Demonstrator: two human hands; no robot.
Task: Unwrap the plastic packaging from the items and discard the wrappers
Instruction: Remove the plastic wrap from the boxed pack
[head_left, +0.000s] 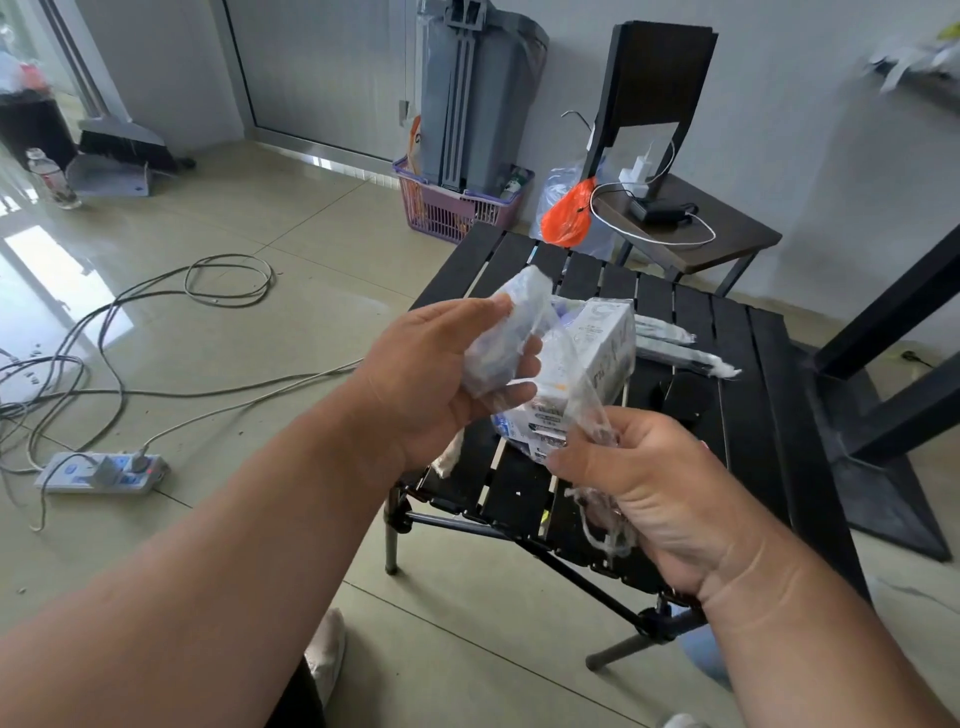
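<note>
Above the black slatted table (737, 364), both hands pull at clear plastic wrap (550, 332) that hangs round a white carton (597, 364). The carton (printed in blue and grey, with a small orange mark on its near face) sits tilted over the table's middle, its lower end showing rows of small print. The wrap is thin, crinkled and partly torn away, stretched in strips between the hands. The left hand (441, 374), over the table's left edge, has its fingers curled round a bunched wad of wrap. The right hand (654, 493), over the table's near edge, pinches a twisted strip between thumb and fingers, with more crumpled wrap gathered in its palm. Two wrapped sticks (685, 353) lie on the table just beyond the carton.
</note>
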